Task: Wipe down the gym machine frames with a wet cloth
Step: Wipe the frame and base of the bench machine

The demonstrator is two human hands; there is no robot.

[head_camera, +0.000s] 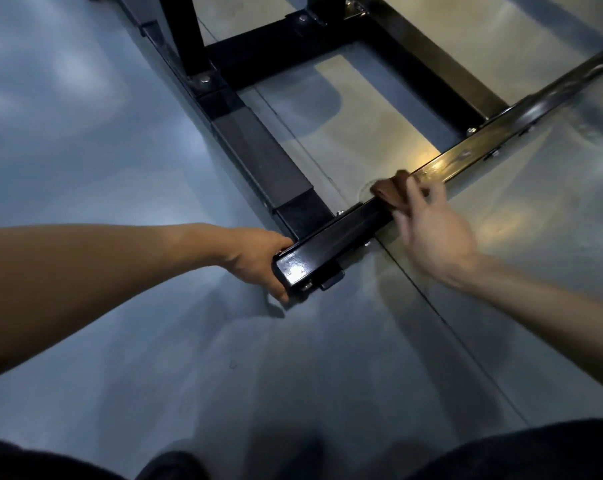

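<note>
A black steel gym machine frame (341, 233) lies low on the floor, its front bar running from the near left corner up to the right. My left hand (258, 261) grips the end of that bar at the corner. My right hand (431, 230) presses a brown cloth (390, 190) onto the top of the bar, a little right of the corner. The hand is blurred and covers part of the cloth. Beyond the cloth the bar's surface (466, 161) shines.
A side rail with a textured pad (258, 157) runs back left to an upright post (185, 32) and a cross member (286, 46). Glossy grey floor (120, 341) surrounds the frame. My dark-clothed knees (500, 452) fill the bottom edge.
</note>
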